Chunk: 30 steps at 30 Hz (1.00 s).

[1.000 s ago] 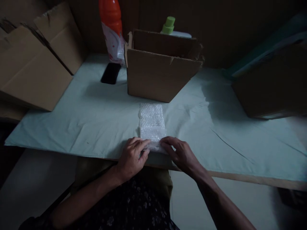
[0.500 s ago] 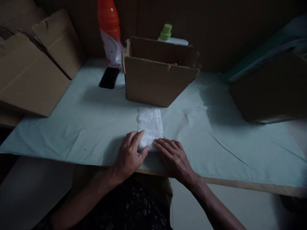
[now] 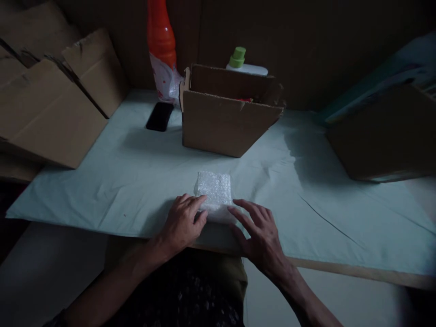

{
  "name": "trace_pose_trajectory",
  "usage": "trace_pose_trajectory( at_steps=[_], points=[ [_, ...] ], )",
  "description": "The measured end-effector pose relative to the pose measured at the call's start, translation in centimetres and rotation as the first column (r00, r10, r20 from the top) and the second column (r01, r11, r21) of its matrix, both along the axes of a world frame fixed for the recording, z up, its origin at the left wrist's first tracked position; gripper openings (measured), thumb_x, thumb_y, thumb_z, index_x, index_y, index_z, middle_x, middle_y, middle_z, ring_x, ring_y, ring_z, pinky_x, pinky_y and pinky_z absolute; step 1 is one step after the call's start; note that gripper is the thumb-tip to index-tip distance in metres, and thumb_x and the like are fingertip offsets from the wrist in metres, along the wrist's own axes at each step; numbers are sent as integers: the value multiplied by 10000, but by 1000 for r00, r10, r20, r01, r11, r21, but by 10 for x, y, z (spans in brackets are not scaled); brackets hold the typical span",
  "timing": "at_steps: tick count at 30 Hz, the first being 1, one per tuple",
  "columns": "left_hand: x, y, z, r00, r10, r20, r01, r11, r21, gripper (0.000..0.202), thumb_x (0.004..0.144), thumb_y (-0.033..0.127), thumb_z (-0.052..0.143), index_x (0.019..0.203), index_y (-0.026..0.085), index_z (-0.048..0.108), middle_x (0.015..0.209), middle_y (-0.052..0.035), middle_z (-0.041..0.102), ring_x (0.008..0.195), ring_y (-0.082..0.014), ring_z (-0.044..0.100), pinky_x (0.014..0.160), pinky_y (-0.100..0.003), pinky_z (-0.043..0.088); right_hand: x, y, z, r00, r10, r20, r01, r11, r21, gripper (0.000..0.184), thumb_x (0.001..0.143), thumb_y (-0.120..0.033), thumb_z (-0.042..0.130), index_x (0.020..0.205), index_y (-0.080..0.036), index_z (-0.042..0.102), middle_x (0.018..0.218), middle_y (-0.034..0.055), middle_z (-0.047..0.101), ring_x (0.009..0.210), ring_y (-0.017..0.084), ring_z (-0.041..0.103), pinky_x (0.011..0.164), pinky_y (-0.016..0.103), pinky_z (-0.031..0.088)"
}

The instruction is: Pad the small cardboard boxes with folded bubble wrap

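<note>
Folding step, as judged: bubble wrap (image 3: 214, 188) being doubled over into a compact packet, near end in play, 2 hands at work on it
Left hand (image 3: 185, 220): index finger laid over the wrap's left side, thumb low by the near left corner, narrow gap between them; cannot tell whether they pinch the edge
Right hand (image 3: 260, 231): fingers spread wide, thumb well apart from them, index tip at the right edge; no grip seen, light contact possible
Good practice, left: best kept as a light anchor, since hard pressure would likely pop bubbles or skew the layers
Good practice, right: fingertips flat, smoothing from the middle outward; side edges ought to be squared before any crease is pressed
Likely fault: springy layers could lift open if 2 hands let go together; releasing 1 at a time seems safer
Wrap position: flat on the pale green cloth (image 3: 136, 190), between the hands, near the table's front edge, apart from the open cardboard box (image 3: 218, 125) behind it
Wrap look: translucent white, glinting, finely bubbled on top; near band smoother and duller; outline roughly rectangular, left border slightly ragged; contents, if any, not visible
</note>
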<state>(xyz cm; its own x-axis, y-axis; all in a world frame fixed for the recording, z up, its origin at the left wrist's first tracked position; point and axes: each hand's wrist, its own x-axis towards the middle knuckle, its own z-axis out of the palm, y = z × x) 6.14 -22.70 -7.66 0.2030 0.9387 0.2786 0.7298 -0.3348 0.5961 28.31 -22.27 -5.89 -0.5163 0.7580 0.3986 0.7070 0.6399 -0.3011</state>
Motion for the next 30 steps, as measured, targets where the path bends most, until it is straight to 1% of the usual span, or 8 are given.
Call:
trace_pose_trajectory(
  at_steps=[4,7,10,13,16,20,26,30],
  points=[
    [2,13,-2,994,104,-37,-105,994,-18,293,900,234,587,1179,156,637,1023,-120,695,976,-273,626,902,-470,521,-10,4,-4,982,120,143,-122,992,11,341,936,-185,581,1276,-185,598,1298,146,655,1172,302,588,902,466,471],
    [-1,4,-2,953,202,227,-190,979,-76,413,894,302,606,1283,168,575,1110,-116,661,1007,-240,628,910,-429,532,-16,21,-13,986,88,139,-84,996,-36,314,959,-159,529,1259,-179,616,1237,135,695,1106,285,631,871,451,484],
    [-4,-15,1,776,314,547,-136,930,-341,495,888,365,610,1337,172,532,1186,-125,648,1030,-218,648,889,-386,552,-18,37,-20,1000,-4,-13,2,993,-118,282,970,-214,521,1219,-198,653,1110,114,745,984,273,681,820,442,520],
    [-3,-26,7,520,425,741,130,818,-560,533,850,352,634,1329,139,538,1257,-165,650,1109,-248,657,959,-415,538,-22,37,-18,979,-101,-179,52,965,-257,273,969,-297,544,1196,-224,676,1058,87,760,920,258,701,813,425,548],
    [3,-24,14,315,438,842,328,782,-530,454,806,295,639,1229,133,613,1237,-147,678,1166,-265,634,1055,-444,476,-29,20,-10,945,-169,-280,29,896,-443,296,958,-376,573,1179,-219,690,1050,71,766,863,235,707,752,366,565],
    [9,-20,15,170,462,871,389,780,-490,375,746,257,681,1105,149,666,1100,-93,730,1085,-251,656,1024,-414,480,-40,-5,3,901,-221,-372,-73,770,-634,337,977,-429,543,1188,-212,691,1015,55,767,826,207,708,680,295,555],
    [9,-28,6,203,445,872,358,795,-489,376,789,315,743,1121,159,660,1041,-59,737,991,-203,664,923,-321,506,-37,-11,5,900,-233,-367,25,870,-493,231,955,-417,579,993,-226,703,914,46,728,845,213,677,792,341,543],
    [4,-31,14,314,392,865,367,790,-491,406,840,371,723,1185,170,652,1062,-58,726,955,-196,656,846,-286,511,-31,-4,5,863,-229,-450,-46,852,-521,382,900,-458,648,1198,-218,634,1103,78,699,951,221,660,834,339,541]
  ],
)
